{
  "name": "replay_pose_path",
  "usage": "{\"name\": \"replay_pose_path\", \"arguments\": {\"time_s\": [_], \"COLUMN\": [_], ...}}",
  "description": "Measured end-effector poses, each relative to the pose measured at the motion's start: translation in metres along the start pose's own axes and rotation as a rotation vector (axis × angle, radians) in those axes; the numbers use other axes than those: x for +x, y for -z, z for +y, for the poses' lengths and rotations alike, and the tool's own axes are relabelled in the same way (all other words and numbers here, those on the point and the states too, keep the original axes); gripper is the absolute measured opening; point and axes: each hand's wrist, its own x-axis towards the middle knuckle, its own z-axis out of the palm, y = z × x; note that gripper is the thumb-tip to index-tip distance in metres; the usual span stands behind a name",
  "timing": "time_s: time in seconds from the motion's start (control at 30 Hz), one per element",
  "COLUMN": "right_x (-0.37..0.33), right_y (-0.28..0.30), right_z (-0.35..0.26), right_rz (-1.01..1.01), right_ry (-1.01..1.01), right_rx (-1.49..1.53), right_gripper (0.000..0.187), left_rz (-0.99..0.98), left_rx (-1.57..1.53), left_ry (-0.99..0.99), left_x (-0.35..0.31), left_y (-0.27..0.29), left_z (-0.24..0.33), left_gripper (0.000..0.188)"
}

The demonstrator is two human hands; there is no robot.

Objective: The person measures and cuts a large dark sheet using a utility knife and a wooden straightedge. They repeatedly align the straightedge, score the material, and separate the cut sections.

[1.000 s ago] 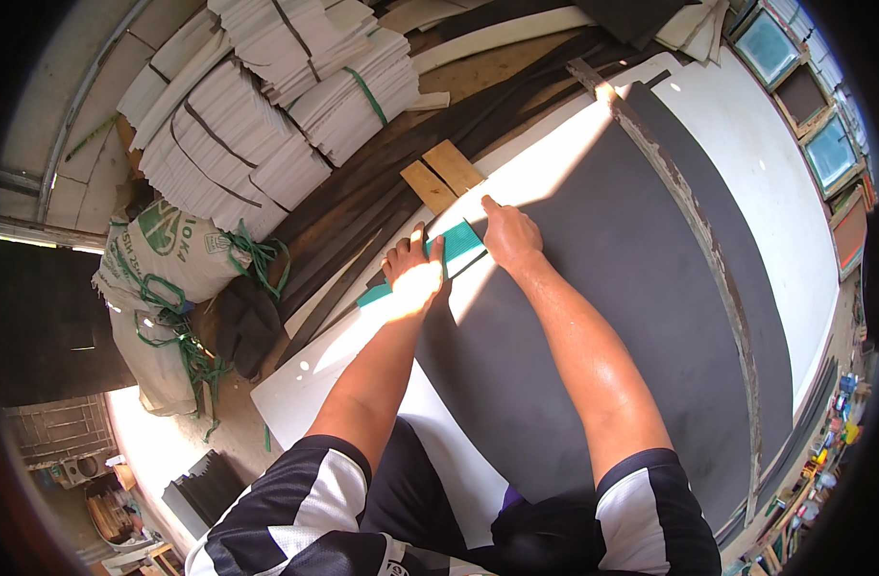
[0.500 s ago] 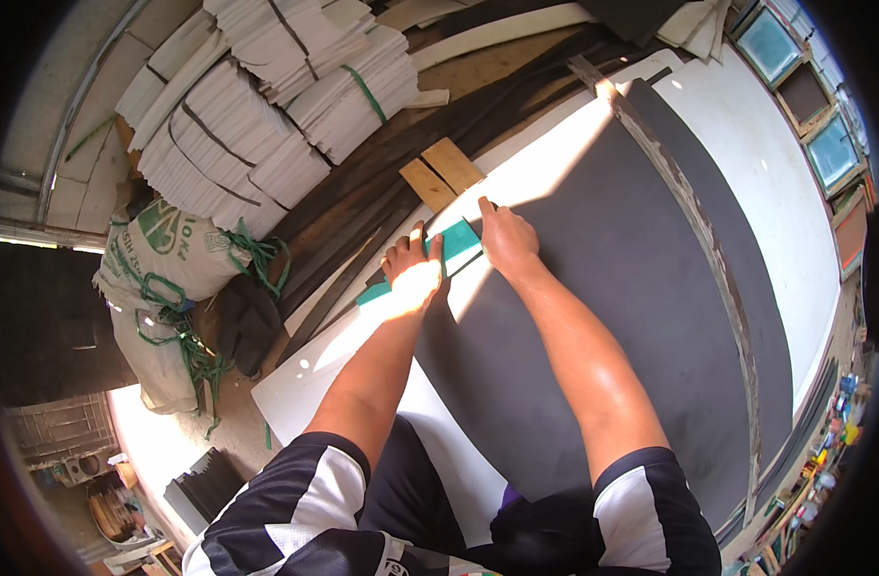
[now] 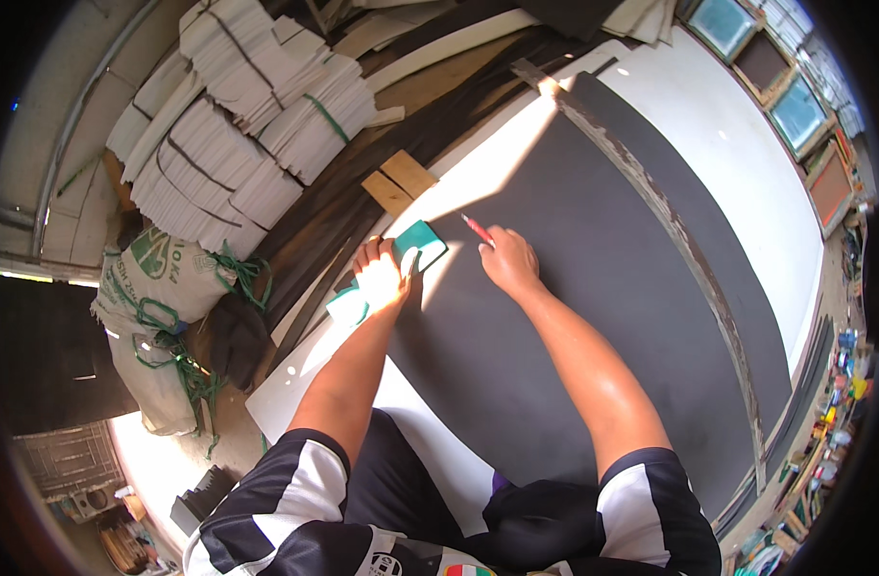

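My left hand [image 3: 380, 278] is on a flat green piece [image 3: 422, 242], its thumb lying over the piece and its other fingers at the left side. The green piece sticks out beyond the hand at both ends. It is at the left edge of a large dark grey sheet [image 3: 574, 288], in a patch of sunlight. To the right, my right hand [image 3: 511, 261] is closed around a red pen [image 3: 477, 229], whose tip points up and left, a little apart from the green piece. Whether the tip touches the dark sheet, I cannot tell.
Under the dark sheet lies a white sheet [image 3: 746, 182]. A long worn wooden strip [image 3: 665, 206] rests across the dark sheet. Two small wooden blocks [image 3: 399, 182] are beyond my left hand. Strapped white stacks [image 3: 209, 154] and a sack [image 3: 161, 274] stand at the left.
The right hand has drawn back from the green piece, and the red pen in it now shows. The green piece has turned a little under my left hand. The whole view has shifted slightly.
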Motion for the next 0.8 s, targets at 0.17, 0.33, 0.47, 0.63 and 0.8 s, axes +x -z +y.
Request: {"name": "replay_pose_path", "arguments": {"time_s": [0.17, 0.33, 0.47, 0.63, 0.8], "right_x": [-0.065, -0.121, -0.177, -0.283, -0.415], "right_y": [0.025, 0.055, 0.077, 0.128, 0.163], "right_z": [0.037, 0.047, 0.089, 0.15, 0.182], "right_rz": [-0.092, -0.145, -0.017, 0.326, 0.438], "right_ry": [-0.056, -0.027, -0.183, -0.525, -0.702], "right_rx": [0.218, 0.514, 0.636, 0.925, 1.14], "right_gripper": [0.039, 0.05, 0.042, 0.039, 0.044], "left_rz": [-0.23, -0.233, -0.285, -0.455, -0.44], "left_rx": [-0.204, -0.236, -0.391, -0.29, -0.283], "left_ry": [0.164, -0.24, -0.425, -0.615, -0.463], "left_x": [-0.028, -0.072, -0.077, -0.082, -0.135], "left_y": [0.049, 0.108, 0.131, 0.155, 0.202], "left_z": [0.04, 0.123, 0.194, 0.269, 0.317], "left_gripper": [0.059, 0.053, 0.047, 0.049, 0.051]}}
